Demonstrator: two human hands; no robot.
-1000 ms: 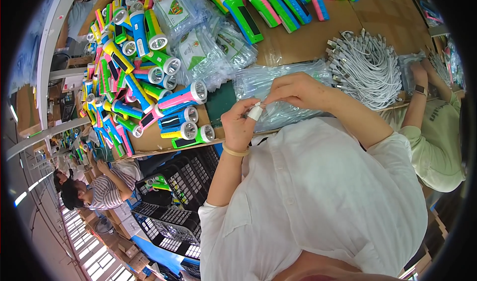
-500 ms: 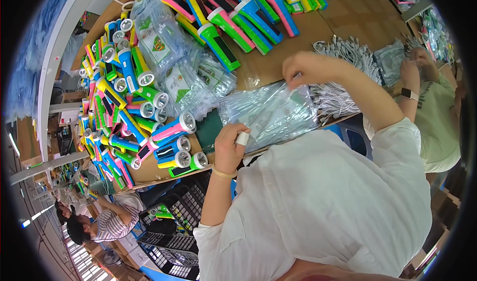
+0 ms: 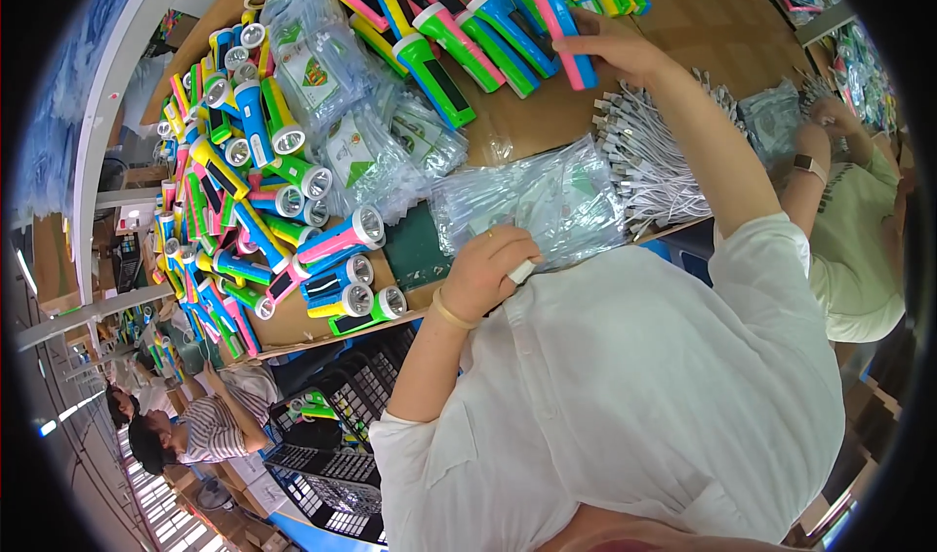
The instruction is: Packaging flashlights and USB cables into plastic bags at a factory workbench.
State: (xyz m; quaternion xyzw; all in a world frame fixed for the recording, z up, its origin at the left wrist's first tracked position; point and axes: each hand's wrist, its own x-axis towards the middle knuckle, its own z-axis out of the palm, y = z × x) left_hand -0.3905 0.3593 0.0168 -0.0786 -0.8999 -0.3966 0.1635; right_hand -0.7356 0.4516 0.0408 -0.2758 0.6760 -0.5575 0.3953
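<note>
Left hand (image 3: 485, 271) is curled shut around a small white piece (image 3: 520, 272), resting on the clear plastic bags (image 3: 547, 196). Beyond them, right hand (image 3: 610, 49) reaches out, fingers closing on a pink-and-blue flashlight (image 3: 558, 15). White cables (image 3: 649, 157) lie beneath that arm.

This is a packing workshop or small factory floor. A long brown surface (image 3: 547, 127) is heaped with dozens of identical bright plastic flashlights (image 3: 264, 191), clear plastic bags (image 3: 547, 201) and bundled white cables (image 3: 654, 157). Black crates (image 3: 337, 454) stand below, and other workers (image 3: 195, 430) sit nearby.
</note>
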